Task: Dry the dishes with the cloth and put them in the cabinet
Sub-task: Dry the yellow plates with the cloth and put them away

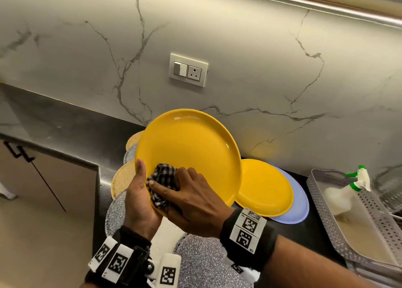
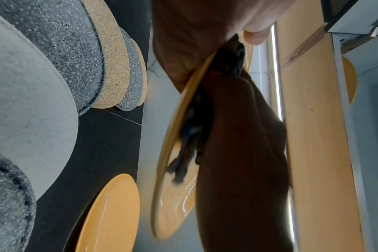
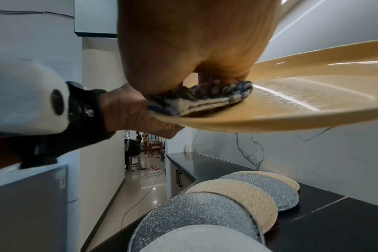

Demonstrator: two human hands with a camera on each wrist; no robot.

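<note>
A large yellow plate (image 1: 191,148) is held tilted above the dark counter. My left hand (image 1: 139,198) grips its near rim, thumb on the upper face. My right hand (image 1: 191,198) holds a bunched checked cloth (image 1: 162,183) and presses it on the plate's lower part. In the right wrist view the cloth (image 3: 205,100) lies folded on the wet plate (image 3: 291,105). The left wrist view shows the plate (image 2: 173,187) edge-on with the cloth (image 2: 192,136) against it. A second yellow plate (image 1: 265,185) lies on a pale blue plate (image 1: 300,200) at the right.
Several round speckled grey and beige plates (image 1: 121,181) overlap in a row on the black counter (image 1: 65,122) at the left. A grey perforated tray (image 1: 374,220) with a spray bottle (image 1: 356,179) stands at the right. A wall socket (image 1: 188,70) sits on the marble backsplash.
</note>
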